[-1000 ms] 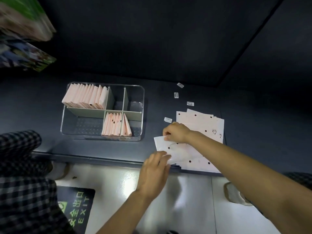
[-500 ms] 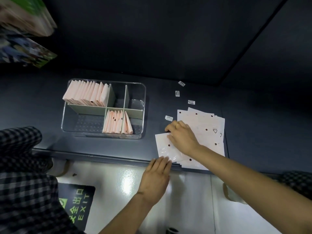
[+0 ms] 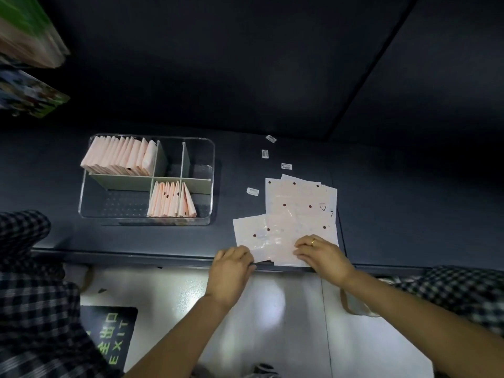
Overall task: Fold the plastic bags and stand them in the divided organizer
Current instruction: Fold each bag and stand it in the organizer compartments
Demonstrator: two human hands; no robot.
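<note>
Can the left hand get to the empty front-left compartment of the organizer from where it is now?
Probably yes. The left hand sits at the table edge, on the near corner of the top bag. The organizer lies to its left; that front-left compartment is open-topped, with only bare tabletop between.

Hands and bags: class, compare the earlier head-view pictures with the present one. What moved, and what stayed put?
The right hand drew back from the far side of the top bag to its near edge. The left hand moved up from below the table edge and now holds the bag's near left corner. The bag slid slightly left, off the stack. The organizer and its folded bags stayed put.
</note>
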